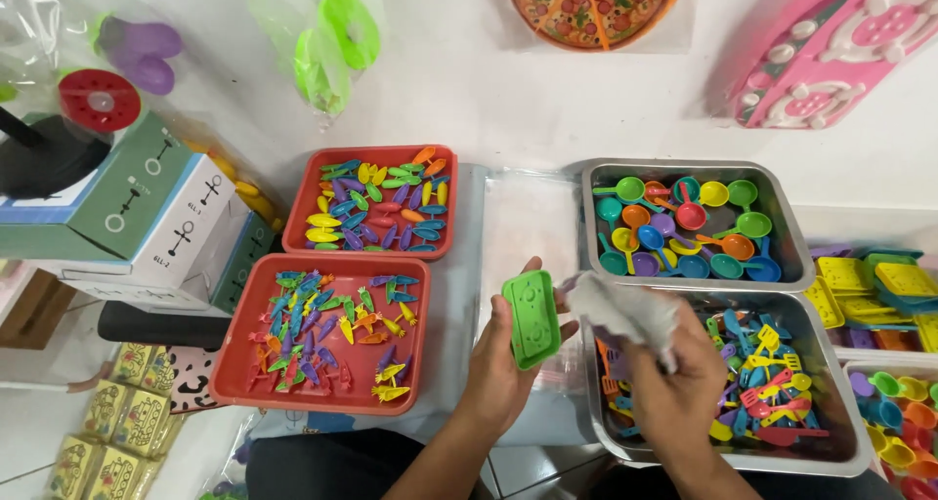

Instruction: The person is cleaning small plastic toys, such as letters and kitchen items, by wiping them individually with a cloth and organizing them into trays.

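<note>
Wiping green toy tray (531, 318) with cloth (625, 310)

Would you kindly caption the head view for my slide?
Left hand holds a green toy tray, right hand a grey cloth, between red trays and steel pans of small toys.

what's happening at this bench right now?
A person sits over trays of small coloured plastic toy pieces. Their left hand holds a green rectangular toy piece upright, while the right hand grips a grey cloth next to it. Two red trays of tiny utensils sit to the left; two metal trays of toy pans and spatulas sit to the right.
</note>
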